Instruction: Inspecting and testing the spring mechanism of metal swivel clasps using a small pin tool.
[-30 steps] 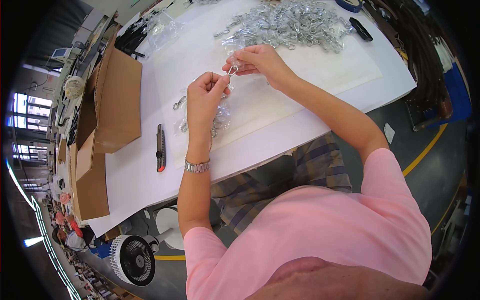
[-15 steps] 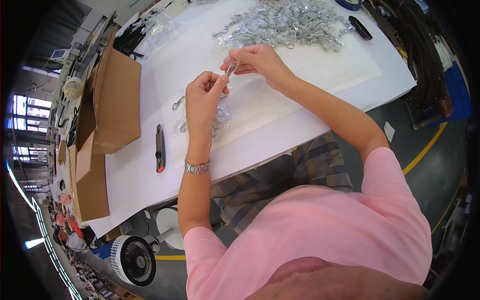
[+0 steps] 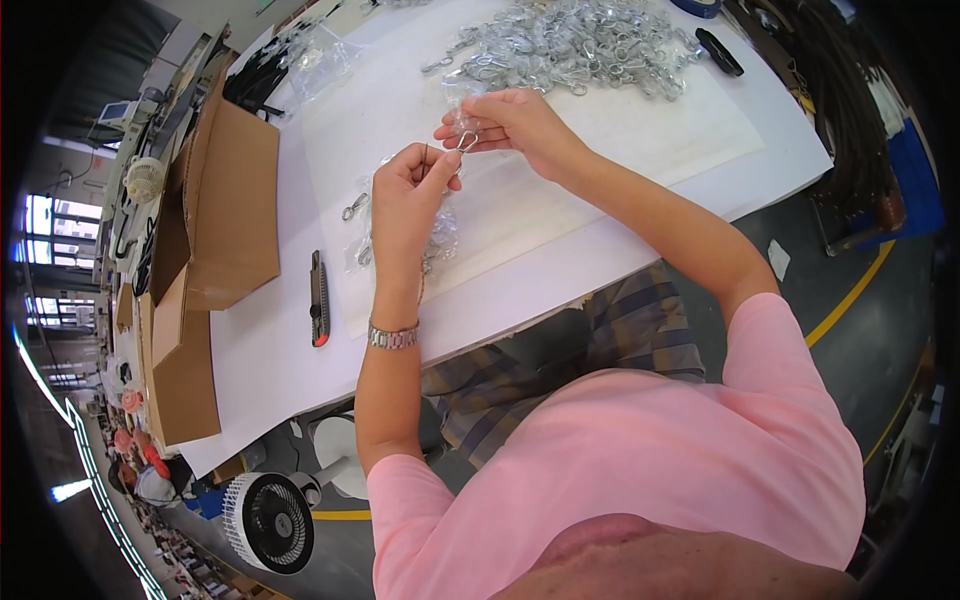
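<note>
My left hand (image 3: 408,200) pinches a silver metal hook (image 3: 467,141) between thumb and finger; a thin dark piece shows at its fingertips, too small to name. My right hand (image 3: 515,130) holds a small clear plastic bag (image 3: 464,118) at the hook's loop, thumb on it and other fingers extended beneath. Under and beside my left hand lie several bagged metal hooks (image 3: 440,240) on a white sheet (image 3: 680,140). A large heap of similar bagged hooks (image 3: 580,50) lies beyond my right hand. A retractable cutter (image 3: 319,298) rests left of my left forearm.
An open cardboard box (image 3: 230,210) stands at the table's left, black straps (image 3: 255,85) behind it. A tape roll (image 3: 697,10) and black object (image 3: 720,53) lie at the back right. A fan (image 3: 270,520) stands below left, beside the table's front edge (image 3: 500,330).
My right hand's fingers have stretched out slightly to the left under the bag, and the bag has shifted a little at the hook's loop. My left hand has stayed nearly in place.
</note>
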Tool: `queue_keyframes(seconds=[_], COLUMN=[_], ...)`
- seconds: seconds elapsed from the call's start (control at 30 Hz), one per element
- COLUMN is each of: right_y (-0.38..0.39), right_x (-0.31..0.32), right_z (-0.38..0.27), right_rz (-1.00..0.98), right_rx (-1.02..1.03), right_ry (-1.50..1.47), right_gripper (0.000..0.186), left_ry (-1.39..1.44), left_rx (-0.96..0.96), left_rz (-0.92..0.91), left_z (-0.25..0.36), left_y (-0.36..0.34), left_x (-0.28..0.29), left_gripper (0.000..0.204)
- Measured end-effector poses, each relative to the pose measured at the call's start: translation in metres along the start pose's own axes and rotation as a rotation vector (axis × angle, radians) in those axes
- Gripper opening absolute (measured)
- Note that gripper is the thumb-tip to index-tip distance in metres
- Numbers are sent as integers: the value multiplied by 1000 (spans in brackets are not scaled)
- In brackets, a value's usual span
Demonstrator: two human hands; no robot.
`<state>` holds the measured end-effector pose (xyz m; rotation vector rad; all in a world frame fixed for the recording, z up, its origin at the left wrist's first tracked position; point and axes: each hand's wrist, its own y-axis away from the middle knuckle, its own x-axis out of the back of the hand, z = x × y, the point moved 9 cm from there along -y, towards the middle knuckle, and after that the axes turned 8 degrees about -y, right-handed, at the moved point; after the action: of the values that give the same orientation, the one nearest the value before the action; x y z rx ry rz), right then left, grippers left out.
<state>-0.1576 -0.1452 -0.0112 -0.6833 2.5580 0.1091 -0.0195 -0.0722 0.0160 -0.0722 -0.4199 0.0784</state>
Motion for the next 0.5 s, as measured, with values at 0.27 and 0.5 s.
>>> queue_keyframes(seconds=[0.27,0.5], right_y=[1,1], right_x=[-2,-1], right_z=[-2,-3], right_rz=[-1,6], right_rx=[21,18], right_ry=[7,0], right_gripper=[39,40], left_ry=[61,78], left_rx=[13,6], left_rz=[-5,-51], left_z=[-2,-1], left_y=[-2,-2], left_x=[5,3], left_gripper=[19,20])
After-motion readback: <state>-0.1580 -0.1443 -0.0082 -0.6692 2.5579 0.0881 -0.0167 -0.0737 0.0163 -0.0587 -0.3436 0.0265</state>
